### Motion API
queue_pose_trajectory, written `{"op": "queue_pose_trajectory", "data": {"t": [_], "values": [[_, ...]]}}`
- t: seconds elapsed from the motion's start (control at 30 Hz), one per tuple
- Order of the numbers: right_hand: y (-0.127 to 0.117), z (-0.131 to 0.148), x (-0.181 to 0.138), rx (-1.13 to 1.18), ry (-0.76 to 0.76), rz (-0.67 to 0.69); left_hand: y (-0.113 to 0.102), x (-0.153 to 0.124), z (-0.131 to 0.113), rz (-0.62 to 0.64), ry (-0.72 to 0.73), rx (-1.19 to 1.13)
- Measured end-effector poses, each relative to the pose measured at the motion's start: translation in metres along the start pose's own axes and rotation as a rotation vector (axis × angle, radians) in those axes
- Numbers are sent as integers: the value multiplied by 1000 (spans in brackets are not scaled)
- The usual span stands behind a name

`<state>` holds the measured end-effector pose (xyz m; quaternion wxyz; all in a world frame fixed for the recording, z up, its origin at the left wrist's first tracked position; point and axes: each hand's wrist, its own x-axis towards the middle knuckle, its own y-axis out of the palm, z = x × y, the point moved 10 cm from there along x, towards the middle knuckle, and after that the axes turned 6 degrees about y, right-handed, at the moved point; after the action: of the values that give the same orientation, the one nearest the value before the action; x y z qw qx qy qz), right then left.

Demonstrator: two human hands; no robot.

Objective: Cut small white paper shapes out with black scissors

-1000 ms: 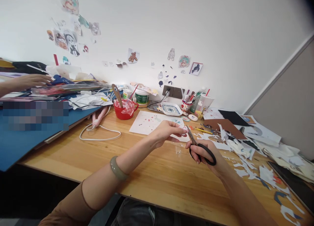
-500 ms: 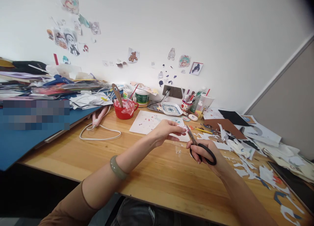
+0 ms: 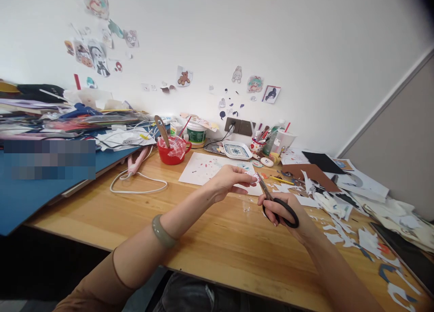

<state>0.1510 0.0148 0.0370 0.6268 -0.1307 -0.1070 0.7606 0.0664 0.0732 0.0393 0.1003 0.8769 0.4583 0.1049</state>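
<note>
Between the thumb and fingers of my left hand (image 3: pixel 231 182) is a small paper cutout (image 3: pixel 255 176), white with a pinkish outline. My right hand (image 3: pixel 283 209) grips a pair of scissors (image 3: pixel 267 189) by its black handles. The blade tips meet the right edge of the cutout. Whether the blades are parted is too small to tell. Beneath and behind my left hand lies a white sheet (image 3: pixel 193 172) with tiny coloured pieces on it. A few small clippings (image 3: pixel 246 209) rest on the wood just below my hands.
A red cup (image 3: pixel 171 154) with plastic scraps and a patterned tray (image 3: pixel 236 150) stand at the back. A pink corded tool (image 3: pixel 136 162) lies to the left. Paper scraps (image 3: pixel 342 233) and a brown sheet (image 3: pixel 312 175) cover the right side of the wooden table (image 3: pixel 217 239).
</note>
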Motion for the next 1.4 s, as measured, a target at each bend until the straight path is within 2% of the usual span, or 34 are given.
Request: {"op": "queue_pose_trajectory", "data": {"t": [0.6,1.4], "values": [[-1,0,1,-11,-45,23,-9,3,-1,-43,24,-23],[0,-2,1,-99,-30,50,-12,4,-2,-63,36,-26]]}}
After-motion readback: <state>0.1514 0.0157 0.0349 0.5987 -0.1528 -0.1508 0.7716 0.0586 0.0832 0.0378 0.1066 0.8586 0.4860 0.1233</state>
